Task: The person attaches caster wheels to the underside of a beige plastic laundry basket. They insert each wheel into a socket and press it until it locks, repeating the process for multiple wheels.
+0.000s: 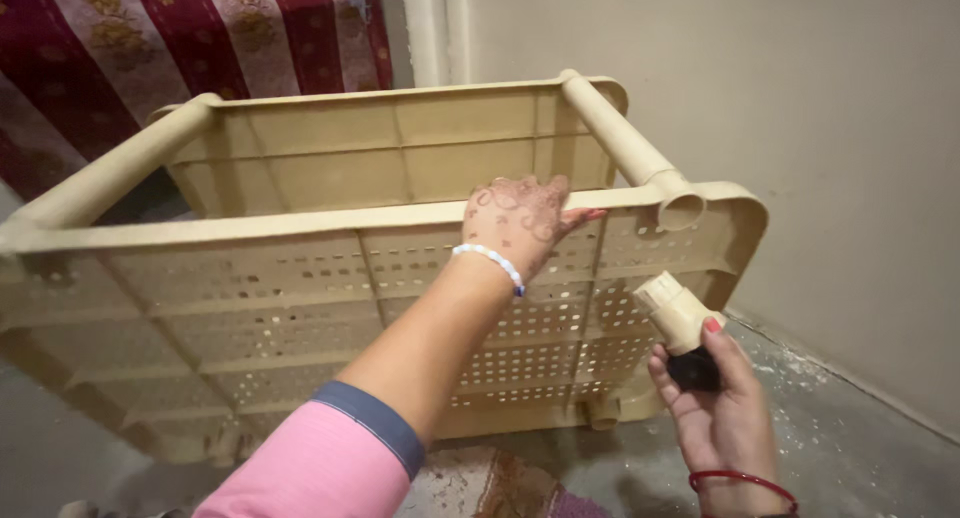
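Pink sleeve with a grey-blue cuff covers the near left forearm, which reaches up and forward. Low on the right, the right hand is clasped around a caster wheel, fingers wrapped about its black wheel end while the beige socket end points up toward the rack. A red bangle circles that wrist. Farther on, the left hand, with a white bead bracelet, grips the top edge of a beige plastic rack lying tipped on its side, its perforated shelf facing the camera. One tubular leg ends in an open hole just above the caster. Beyond stand a maroon patterned curtain and a plain wall.
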